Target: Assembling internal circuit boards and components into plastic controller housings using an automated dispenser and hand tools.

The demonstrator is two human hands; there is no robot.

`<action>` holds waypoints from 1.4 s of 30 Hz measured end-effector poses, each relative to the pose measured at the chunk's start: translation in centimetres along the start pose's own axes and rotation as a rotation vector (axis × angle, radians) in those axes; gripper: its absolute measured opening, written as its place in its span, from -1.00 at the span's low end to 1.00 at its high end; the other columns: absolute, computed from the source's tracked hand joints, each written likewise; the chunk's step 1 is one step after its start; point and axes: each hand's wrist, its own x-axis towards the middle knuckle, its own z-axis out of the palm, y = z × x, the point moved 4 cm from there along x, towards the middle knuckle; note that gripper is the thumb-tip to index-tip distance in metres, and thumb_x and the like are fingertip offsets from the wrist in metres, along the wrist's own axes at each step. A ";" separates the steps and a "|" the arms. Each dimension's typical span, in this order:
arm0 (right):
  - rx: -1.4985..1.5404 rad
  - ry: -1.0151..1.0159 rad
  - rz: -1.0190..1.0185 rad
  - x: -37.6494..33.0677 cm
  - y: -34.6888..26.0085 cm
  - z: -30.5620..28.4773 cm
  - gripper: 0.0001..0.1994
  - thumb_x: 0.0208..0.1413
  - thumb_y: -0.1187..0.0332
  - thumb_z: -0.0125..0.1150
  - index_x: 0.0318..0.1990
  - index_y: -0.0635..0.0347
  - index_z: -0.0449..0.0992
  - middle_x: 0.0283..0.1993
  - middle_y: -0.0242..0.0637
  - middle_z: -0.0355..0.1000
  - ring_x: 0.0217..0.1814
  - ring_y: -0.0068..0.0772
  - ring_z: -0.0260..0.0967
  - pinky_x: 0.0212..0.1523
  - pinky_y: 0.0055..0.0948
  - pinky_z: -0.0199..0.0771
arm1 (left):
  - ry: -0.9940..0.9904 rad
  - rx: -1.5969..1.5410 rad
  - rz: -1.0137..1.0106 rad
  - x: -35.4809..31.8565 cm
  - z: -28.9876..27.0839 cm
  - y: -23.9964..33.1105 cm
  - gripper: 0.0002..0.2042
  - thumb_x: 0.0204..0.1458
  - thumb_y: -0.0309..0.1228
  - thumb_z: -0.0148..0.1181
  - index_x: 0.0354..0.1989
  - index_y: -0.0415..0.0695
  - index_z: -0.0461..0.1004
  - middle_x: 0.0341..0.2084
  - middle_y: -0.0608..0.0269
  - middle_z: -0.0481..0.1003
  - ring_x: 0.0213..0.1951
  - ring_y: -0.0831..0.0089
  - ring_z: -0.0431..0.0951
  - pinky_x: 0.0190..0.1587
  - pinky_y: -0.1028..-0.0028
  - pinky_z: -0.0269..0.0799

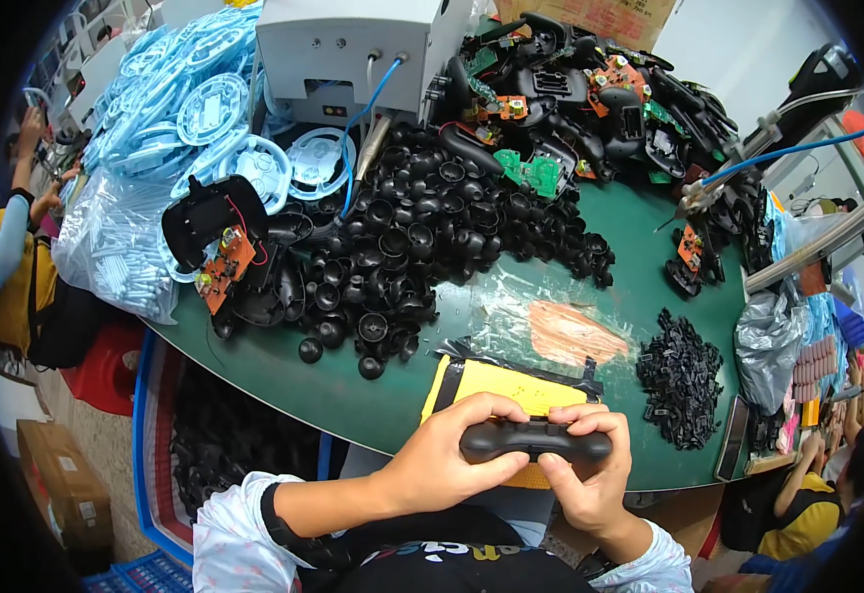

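Black plastic controller body with rounded ends: one piece, held between your two hands, over the near part of the pad listed below; contact with it cannot be told.

Green worktable: spreads ahead of your hands and out to both sides, its surface scuffed just beyond them.

Heap of black, cup-shaped plastic parts: ahead of your left hand, reaching leftward.

Heap of light-blue, ring-shaped plastic parts: far ahead and left of your left hand.

Mound of black plastic shells mixed with orange and green circuit boards: far ahead of your right hand.

Pale grey metal machine box: behind the cups, well ahead of your left hand.

Pile of tiny black plastic pieces: near your right hand, ahead and to its right.

Yellow pad with black tape edges: just beyond your fingers.

Left hand: curled around the body's left end, thumb along the near side.

Right hand: gripping the right end, fingers over the far side, thumb on the near side.
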 end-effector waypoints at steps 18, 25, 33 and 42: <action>-0.552 -0.147 -0.263 1.6 -5.0 -7.1 -0.45 -0.19 0.32 0.52 0.01 0.21 0.45 0.09 -0.10 0.41 0.13 -0.08 0.37 0.15 -0.23 0.35 | -0.191 0.346 0.370 -2.5 -5.3 7.5 -0.70 -0.21 -0.53 0.45 -0.25 -0.24 0.55 -0.23 0.10 0.58 -0.09 0.22 0.57 0.04 0.30 0.45; -1.048 0.259 -0.163 10.9 2.9 -20.8 -0.75 -0.05 0.46 0.27 -0.19 0.30 0.45 -0.14 -0.07 0.45 -0.02 0.04 0.36 0.02 -0.19 0.34 | -0.449 1.062 -0.228 -13.1 -13.9 11.2 -0.41 -0.21 0.06 0.45 0.02 0.07 0.55 0.02 0.21 0.51 0.11 0.23 0.48 0.22 -0.30 -0.01; -0.858 0.434 -0.168 17.8 12.6 -25.3 -0.72 -0.16 0.38 0.32 -0.21 0.10 0.51 -0.33 -0.20 0.38 -0.47 -0.23 0.35 -0.33 -0.25 0.41 | -0.355 0.943 -0.228 -12.6 -12.5 10.9 -0.42 -0.01 0.00 0.32 0.15 -0.01 0.43 0.12 0.13 0.44 0.18 0.17 0.40 0.28 -0.11 0.08; -1.110 0.349 -0.257 8.6 -4.5 -24.0 -0.82 -0.24 0.67 0.15 -0.39 0.31 0.40 -0.32 -0.16 0.33 -0.18 -0.10 0.40 -0.05 -0.34 0.39 | -0.165 0.780 0.063 -8.0 -11.0 10.0 -0.65 -0.08 -0.39 0.42 -0.10 -0.23 0.56 -0.12 0.01 0.57 -0.07 0.16 0.59 -0.01 0.36 0.48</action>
